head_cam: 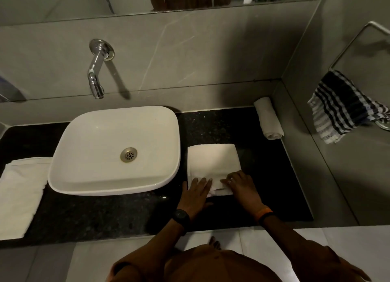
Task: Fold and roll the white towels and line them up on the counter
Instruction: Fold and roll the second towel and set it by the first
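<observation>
A folded white towel (214, 161) lies flat on the black counter (105, 214), right of the basin. My left hand (195, 194) rests palm down on its near left corner, fingers together. My right hand (240, 187) presses on the near right edge, where the cloth is turned up into a small fold or first roll. One rolled white towel (268, 118) lies at the counter's back right, against the wall. Another white towel (21, 195), loosely folded, lies flat at the counter's left end.
A white basin (115, 149) with a metal drain sits mid-counter under a wall-mounted chrome tap (96, 75). A dark striped cloth (344, 106) hangs from a rail on the right wall. A grey ledge borders the counter's right side. Light floor tiles lie below.
</observation>
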